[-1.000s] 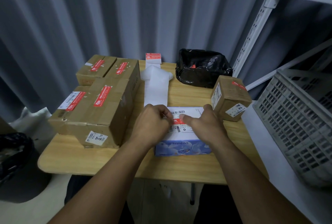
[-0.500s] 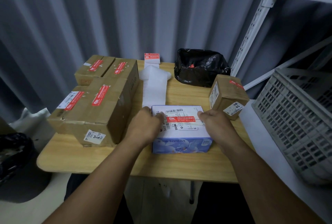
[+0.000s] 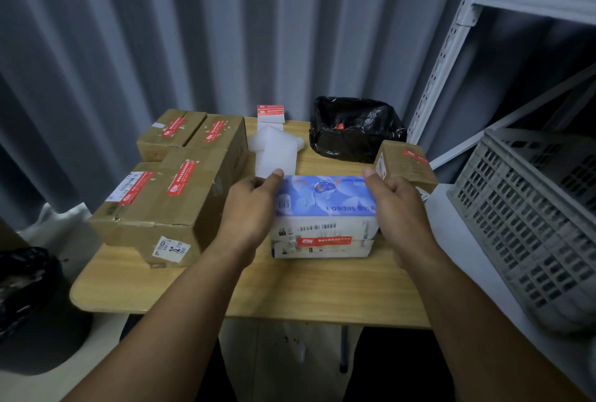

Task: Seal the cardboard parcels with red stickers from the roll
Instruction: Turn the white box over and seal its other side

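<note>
Head view: left hand point(image 3: 250, 211) and right hand point(image 3: 401, 208) grip blue box point(image 3: 324, 196); fingers mostly hidden

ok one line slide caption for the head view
Left hand and right hand grip a blue box with a red sticker on the table, beside cardboard parcels.

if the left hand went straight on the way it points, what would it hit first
Probably the white strip of sticker backing, lying just past the thumb of the left hand, which grips the blue box. The hand may pass above it; depth is unclear.
</note>
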